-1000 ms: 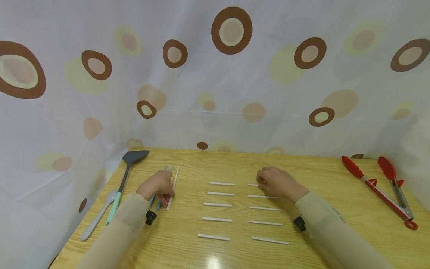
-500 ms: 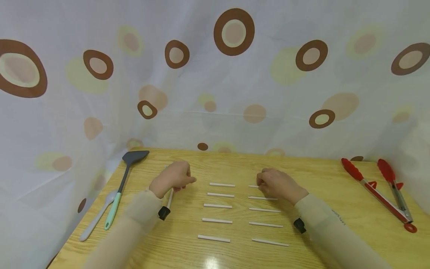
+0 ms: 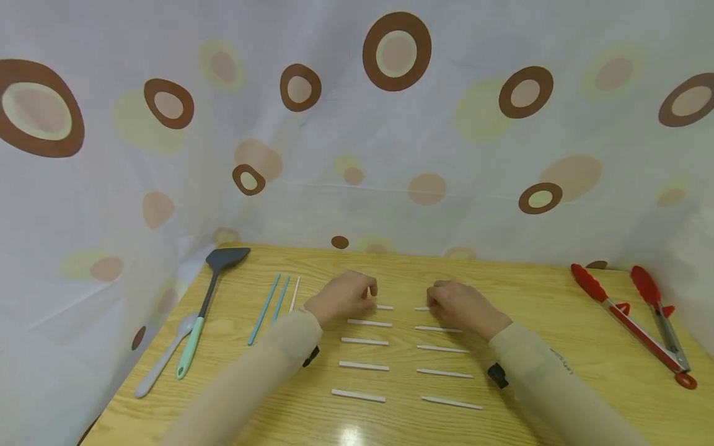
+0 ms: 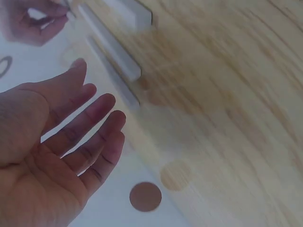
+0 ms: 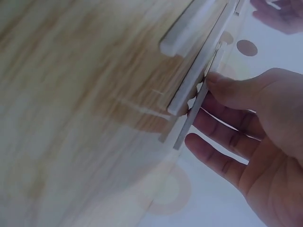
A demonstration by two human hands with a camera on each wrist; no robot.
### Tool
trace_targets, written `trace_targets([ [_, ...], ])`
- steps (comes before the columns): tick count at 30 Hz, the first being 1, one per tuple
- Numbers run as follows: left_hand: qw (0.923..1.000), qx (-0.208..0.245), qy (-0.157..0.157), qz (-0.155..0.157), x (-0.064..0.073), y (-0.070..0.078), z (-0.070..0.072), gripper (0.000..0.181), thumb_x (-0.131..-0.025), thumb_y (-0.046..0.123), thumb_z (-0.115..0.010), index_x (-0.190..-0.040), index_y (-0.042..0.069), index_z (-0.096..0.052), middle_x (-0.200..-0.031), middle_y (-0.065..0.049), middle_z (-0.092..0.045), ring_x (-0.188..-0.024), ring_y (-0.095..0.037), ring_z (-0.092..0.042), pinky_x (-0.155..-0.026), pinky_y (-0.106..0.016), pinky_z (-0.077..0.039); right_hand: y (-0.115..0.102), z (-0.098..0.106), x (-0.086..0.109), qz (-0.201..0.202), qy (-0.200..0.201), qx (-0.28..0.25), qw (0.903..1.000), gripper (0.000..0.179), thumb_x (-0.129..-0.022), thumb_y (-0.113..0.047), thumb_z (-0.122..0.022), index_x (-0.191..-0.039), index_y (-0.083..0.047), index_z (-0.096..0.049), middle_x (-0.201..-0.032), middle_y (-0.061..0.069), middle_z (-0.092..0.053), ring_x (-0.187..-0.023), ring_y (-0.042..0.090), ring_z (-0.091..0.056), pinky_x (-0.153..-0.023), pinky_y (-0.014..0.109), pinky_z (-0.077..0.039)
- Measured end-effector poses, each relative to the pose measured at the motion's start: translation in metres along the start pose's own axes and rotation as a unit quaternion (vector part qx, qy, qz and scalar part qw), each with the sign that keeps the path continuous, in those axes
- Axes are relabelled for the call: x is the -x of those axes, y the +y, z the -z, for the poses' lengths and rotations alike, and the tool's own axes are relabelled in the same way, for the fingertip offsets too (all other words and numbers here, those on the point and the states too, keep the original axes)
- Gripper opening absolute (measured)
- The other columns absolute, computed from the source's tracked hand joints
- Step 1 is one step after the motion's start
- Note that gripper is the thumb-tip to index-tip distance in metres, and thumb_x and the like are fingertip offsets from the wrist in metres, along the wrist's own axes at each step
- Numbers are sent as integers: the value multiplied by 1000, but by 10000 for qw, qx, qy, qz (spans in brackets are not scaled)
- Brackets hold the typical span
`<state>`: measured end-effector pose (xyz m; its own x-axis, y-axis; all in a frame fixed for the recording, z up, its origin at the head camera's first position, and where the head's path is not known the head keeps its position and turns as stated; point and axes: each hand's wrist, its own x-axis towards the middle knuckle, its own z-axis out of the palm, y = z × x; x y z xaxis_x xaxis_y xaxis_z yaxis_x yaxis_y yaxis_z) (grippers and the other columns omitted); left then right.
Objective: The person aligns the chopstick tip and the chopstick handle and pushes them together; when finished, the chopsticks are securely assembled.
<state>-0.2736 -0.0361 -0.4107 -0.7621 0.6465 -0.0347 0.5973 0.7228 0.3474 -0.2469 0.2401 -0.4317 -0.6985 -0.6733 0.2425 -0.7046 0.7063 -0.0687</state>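
My left hand (image 3: 346, 294) is at the far end of the left column of white sticks, over the farthest stick (image 3: 385, 307). In the left wrist view the left hand (image 4: 71, 132) holds nothing; its fingers are loosely extended beside the white sticks (image 4: 111, 42). My right hand (image 3: 460, 303) is at the far end of the right column. The right wrist view shows the right hand (image 5: 246, 127) pinching a thin white stick (image 5: 196, 106) between thumb and fingers, close alongside another white stick (image 5: 201, 64). In the head view it covers most of that stick.
Several white sticks (image 3: 364, 366) lie in two columns on the wooden table (image 3: 268, 402). Left are two blue sticks (image 3: 264, 310), a partly hidden white stick (image 3: 294, 294), a turner (image 3: 209, 297) and a grey spoon (image 3: 164, 362). Red tongs (image 3: 630, 325) lie right, before a patterned curtain (image 3: 390, 136).
My left hand has left the blue and white sticks at the left and moved right to the left column's farthest stick. My right hand has stayed at its stick.
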Motion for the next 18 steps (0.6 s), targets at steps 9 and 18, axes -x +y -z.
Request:
trace_targets([
  [9, 9991, -384, -144, 45, -15, 8, -9, 13, -89, 22, -77, -97, 14, -72, -92, 2, -66, -77, -9, -58, -66, -25, -50, -1, 1, 2, 136, 158, 136, 9997, 19, -85, 0, -76, -88, -10, -60, -83, 1, -59, -73, 20, -62, -60, 33, -53],
  [18, 9942, -1050, -163, 148, -16, 16, -11, 8, -91, 13, -75, -87, 18, -70, -87, 6, -64, -80, -11, -59, -66, -25, -50, 2, 1, 3, 15, 131, 237, 9996, 22, -87, 9, -68, -93, -6, -53, -77, 5, -60, -66, 23, -61, -54, 35, -51],
])
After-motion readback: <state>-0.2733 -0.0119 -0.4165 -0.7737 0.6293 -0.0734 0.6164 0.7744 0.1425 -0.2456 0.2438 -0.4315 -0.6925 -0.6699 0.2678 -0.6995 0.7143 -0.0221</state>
